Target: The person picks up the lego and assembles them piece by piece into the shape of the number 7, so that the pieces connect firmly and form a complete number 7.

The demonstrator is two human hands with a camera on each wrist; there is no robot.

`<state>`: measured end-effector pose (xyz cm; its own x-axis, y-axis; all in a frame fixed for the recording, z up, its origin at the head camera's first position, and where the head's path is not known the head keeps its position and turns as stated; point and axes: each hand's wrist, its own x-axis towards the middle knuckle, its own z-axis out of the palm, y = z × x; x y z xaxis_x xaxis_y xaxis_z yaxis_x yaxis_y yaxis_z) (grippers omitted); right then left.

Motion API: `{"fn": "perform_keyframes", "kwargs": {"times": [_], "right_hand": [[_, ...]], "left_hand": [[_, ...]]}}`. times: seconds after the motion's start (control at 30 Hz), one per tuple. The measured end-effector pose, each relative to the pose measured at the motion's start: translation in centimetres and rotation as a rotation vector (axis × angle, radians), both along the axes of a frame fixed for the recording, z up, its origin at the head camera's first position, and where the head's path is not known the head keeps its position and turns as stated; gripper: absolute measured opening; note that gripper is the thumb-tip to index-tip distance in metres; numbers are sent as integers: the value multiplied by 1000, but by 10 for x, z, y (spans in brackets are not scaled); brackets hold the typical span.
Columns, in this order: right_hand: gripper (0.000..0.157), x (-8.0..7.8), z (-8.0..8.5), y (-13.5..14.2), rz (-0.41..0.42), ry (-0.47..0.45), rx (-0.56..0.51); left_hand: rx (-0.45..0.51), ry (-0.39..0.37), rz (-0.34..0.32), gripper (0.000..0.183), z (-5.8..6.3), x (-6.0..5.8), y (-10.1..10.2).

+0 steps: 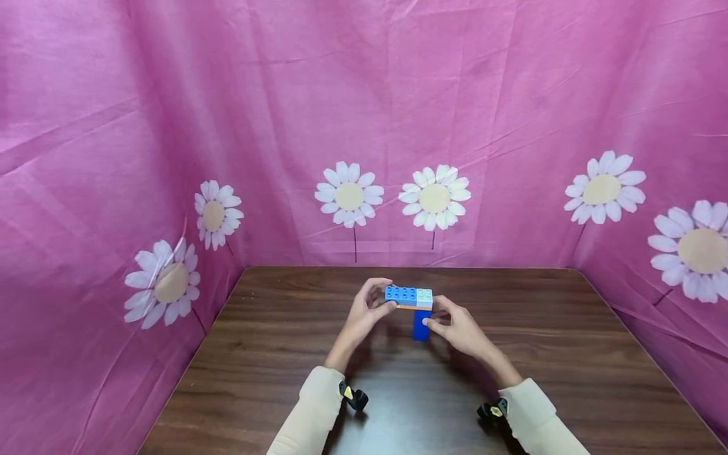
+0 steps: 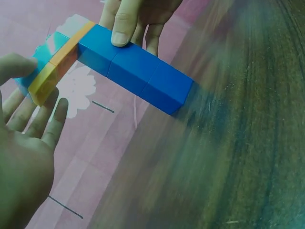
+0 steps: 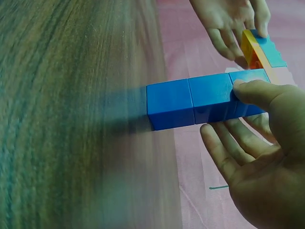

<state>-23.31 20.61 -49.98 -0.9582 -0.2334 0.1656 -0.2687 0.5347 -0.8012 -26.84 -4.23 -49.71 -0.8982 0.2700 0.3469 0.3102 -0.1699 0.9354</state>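
A structure of toy building blocks stands upright between the hands. Its column of dark blue blocks (image 3: 169,102) appears to meet the tabletop. Across the top runs an orange and yellow layer (image 2: 71,48), overhanging to the left. Above that layer sit a light blue studded block (image 1: 401,294) and a pale block (image 1: 424,297). My left hand (image 1: 364,311) pinches the overhanging end, thumb on the near side and fingers behind or beneath. With the thumb on its upper part, my right hand (image 1: 463,328) grips the column; the fingers behind it are partly hidden.
The dark wooden table (image 1: 273,385) reaches to a pink curtain (image 1: 387,114) printed with white daisies, which encloses the back and both sides. Black wrist cameras sit at the left cuff (image 1: 354,397) and the right cuff (image 1: 491,411).
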Motion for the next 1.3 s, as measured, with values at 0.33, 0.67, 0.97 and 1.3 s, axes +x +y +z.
{"fn": "perform_keyframes", "kwargs": {"times": [0.33,0.67,0.97,1.3], "right_hand": [[49,-3,-3,-3,2,44,2],[50,-6,-3,-7,-46,47,-64],[58,-10,-4,-8,-61,-37,-89],[53,-21,-10,-6,-64,-102,-143]], "left_hand": [[59,-30,94,45,-2,-2,-2],[35,-33,151,37,-1,-7,0],[39,-86,167,39,-1,-13,3],[-24,-143,243,25,-11,-28,10]]}}
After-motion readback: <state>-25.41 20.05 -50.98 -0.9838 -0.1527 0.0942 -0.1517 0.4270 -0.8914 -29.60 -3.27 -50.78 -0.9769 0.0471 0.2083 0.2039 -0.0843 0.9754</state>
